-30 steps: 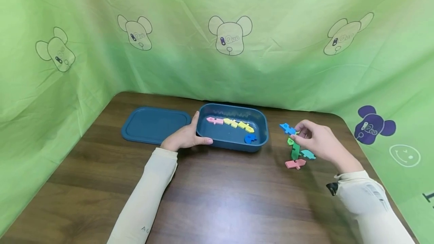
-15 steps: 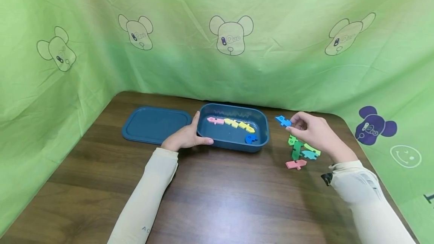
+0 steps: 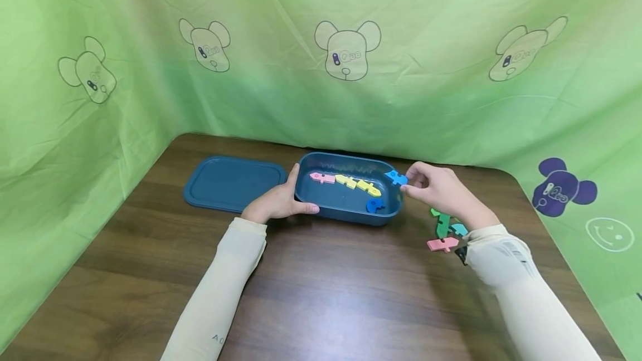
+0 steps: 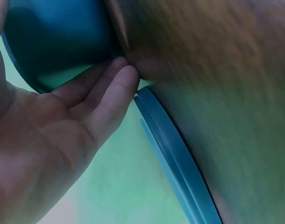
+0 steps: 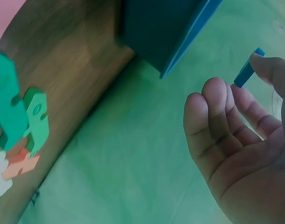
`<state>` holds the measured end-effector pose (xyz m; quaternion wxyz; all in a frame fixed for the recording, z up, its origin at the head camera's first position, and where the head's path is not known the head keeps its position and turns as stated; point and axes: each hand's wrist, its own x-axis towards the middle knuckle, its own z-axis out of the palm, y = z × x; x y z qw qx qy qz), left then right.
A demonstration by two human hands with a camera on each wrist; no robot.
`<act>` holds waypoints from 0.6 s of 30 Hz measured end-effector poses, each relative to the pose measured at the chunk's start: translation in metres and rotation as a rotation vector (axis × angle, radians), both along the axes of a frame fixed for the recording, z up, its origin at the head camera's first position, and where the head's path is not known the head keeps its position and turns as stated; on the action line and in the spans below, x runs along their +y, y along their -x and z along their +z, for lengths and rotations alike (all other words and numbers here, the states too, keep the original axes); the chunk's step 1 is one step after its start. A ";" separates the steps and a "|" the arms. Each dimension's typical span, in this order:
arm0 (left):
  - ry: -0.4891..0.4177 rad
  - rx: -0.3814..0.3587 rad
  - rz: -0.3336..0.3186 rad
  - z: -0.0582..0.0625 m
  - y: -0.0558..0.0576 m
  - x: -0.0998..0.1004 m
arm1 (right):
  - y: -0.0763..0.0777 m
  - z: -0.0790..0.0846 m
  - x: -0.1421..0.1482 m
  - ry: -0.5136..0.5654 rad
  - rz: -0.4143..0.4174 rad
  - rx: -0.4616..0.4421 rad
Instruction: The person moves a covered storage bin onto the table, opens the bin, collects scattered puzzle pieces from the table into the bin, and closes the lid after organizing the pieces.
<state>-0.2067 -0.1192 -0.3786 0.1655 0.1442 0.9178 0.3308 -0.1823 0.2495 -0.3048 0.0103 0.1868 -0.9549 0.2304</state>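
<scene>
My left hand [image 3: 278, 199] rests against the left end of a dark blue plastic box [image 3: 346, 217], thumb along the front wall and straight fingers on the side. Close up in the left wrist view, the fingertips [image 4: 126, 77] touch the box's outer wall [image 4: 63, 32]. Between thumb and fingertips my right hand [image 3: 443, 191] pinches a blue puzzle piece [image 3: 393, 176], over the box's right rim. Its thin edge shows in the right wrist view, where the blue piece [image 5: 247, 70] sits at the thumb tip. Inside the box lie a pink piece [image 3: 322, 177], two yellow pieces [image 3: 369, 188] and a darker blue piece [image 3: 374, 205].
Right of the box lies a loose group of puzzle pieces: a dark green piece [image 3: 443, 225], a pink-red piece [image 3: 442, 244], a teal piece [image 3: 458, 229] and others partly hidden by my right hand. A blue lid [image 3: 236, 183] lies left on the wooden table [image 3: 321, 294]. Green cloth [image 3: 276, 99] hangs behind.
My right hand has lifted the blue puzzle piece from the group and carried it left to the box's right rim. My left hand has kept its place on the box.
</scene>
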 end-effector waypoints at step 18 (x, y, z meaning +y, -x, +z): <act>0.013 -0.010 -0.007 0.000 0.002 0.000 | 0.031 -0.025 -0.029 -0.052 0.031 -0.059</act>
